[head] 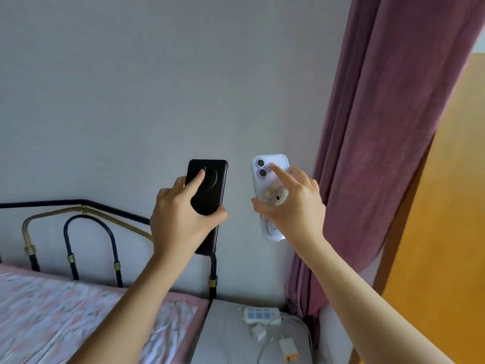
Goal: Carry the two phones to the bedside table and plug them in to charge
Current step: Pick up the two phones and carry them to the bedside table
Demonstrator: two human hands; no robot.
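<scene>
Two phones are up in the air here, one per hand, both held upright with their backs facing the camera in front of a plain grey wall (131, 88).

Starting at about 8 o'clock: a bed with a pink floral sheet (65, 306), and behind it a black and brass metal headboard (78, 219) with curved bars.

Just left of centre, the left hand (181, 219) has its grip wrapped around the lower half of a black slab phone with a round camera bump (210, 185). The index finger lies up the back, its tip right at the camera ring, and the thumb hooks round the phone's right edge.

Just right of centre, the right hand (296, 203) is gripping a lilac phone in a clear case with two lenses (265, 169) and a little koala charm stuck on the back. Index finger stretched up next to the lenses, thumb across the middle. The phones are near each other but not touching.

Down at 6 o'clock, well below both phones, is the grey bedside tabletop (225, 337), with a white power strip (259, 315), white cables and a white charger plug with an orange end (288, 350) lying on it.

From 1 to 5 o'clock hangs a dusty pink curtain (380, 127), with an orange wooden door (446, 232) beyond it.
</scene>
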